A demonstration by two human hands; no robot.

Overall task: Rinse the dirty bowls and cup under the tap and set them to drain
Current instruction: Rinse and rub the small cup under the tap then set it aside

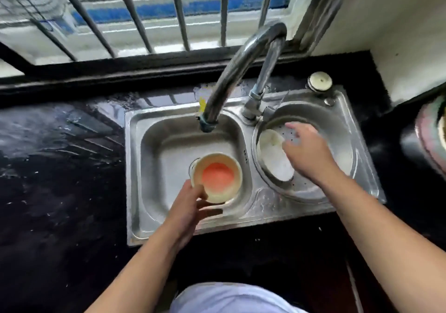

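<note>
My left hand grips a cream bowl by its near rim, low in the left basin of the steel sink. Orange-red liquid fills the bowl's bottom. The tap spout ends above the left basin, behind the bowl, and I see no water stream. My right hand hovers with spread fingers over the round perforated drain basket in the right basin. A white bowl leans on its side in the basket, just left of that hand and partly covered by it. No cup is visible.
Wet black countertop surrounds the sink. A round white plug sits at the sink's back right corner. A pot-like object stands at the right edge. A barred window runs behind the counter.
</note>
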